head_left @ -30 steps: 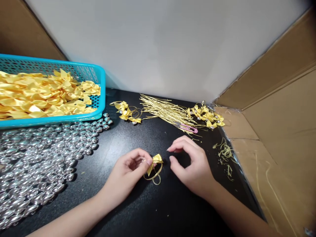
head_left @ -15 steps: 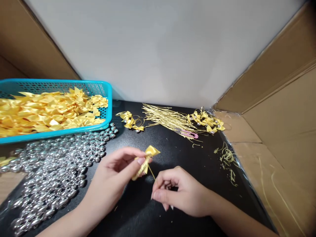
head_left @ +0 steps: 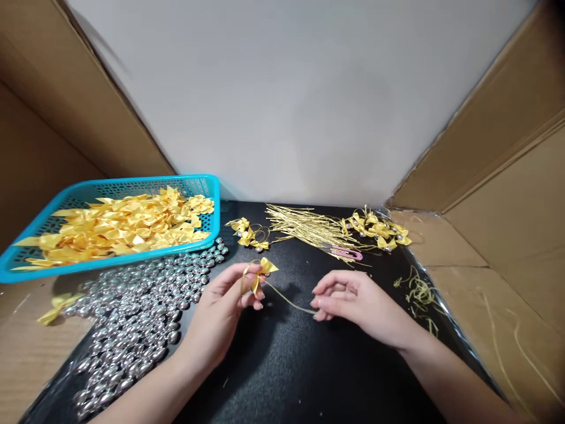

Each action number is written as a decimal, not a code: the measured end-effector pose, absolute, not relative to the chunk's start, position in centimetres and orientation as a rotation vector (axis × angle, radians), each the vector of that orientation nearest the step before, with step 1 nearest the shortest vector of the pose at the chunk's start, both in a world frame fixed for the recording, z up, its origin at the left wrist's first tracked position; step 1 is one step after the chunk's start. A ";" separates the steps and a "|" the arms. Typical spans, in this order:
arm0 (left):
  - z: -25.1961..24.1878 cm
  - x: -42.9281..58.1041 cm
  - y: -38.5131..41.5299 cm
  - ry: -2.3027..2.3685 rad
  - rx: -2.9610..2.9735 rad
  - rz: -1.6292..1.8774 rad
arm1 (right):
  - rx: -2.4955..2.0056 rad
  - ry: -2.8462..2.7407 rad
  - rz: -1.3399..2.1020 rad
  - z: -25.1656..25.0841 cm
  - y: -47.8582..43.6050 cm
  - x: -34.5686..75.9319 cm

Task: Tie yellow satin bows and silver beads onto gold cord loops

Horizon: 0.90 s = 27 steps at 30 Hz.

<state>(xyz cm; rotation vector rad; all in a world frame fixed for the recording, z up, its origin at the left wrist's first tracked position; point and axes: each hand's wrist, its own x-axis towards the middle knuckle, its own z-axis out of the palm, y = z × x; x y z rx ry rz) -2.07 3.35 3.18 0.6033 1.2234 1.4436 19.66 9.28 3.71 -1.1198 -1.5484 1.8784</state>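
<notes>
A yellow ribbon bow [head_left: 265, 268] is pinched between the thumb and fingers of my left hand [head_left: 225, 300], above the black table. From the bow a thin gold cord [head_left: 285, 297] sags across to my right hand [head_left: 344, 300], whose thumb and fingertips are closed on its end. Another part of the cord loops up over my left fingers. Whether a bead sits inside the bow is hard to make out behind the fingers.
A blue basket [head_left: 216, 218] of yellow bows stands at the left, beside a spread of silver beads [head_left: 145, 318]. Gold cords [head_left: 304, 227] lie at the back near pink-handled snips [head_left: 346, 253]. Beaded bows [head_left: 375, 229] and cord scraps [head_left: 419, 288] are at the right.
My right hand has moved right and up, away from the left, and a longer stretch of cord now shows between them. The left hand has turned the bow. The view has shifted.
</notes>
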 end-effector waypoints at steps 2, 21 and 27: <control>3.1 -2.1 3.3 1.218 0.636 1.393 | -1.139 -1.676 1.885 3.7 9.5 20.2; 5.8 -0.9 1.1 1.412 1.505 1.063 | -0.713 -0.156 2.304 1.7 4.0 14.8; 5.7 -0.5 1.0 1.380 1.439 1.023 | -0.752 -0.137 2.221 2.8 5.9 15.7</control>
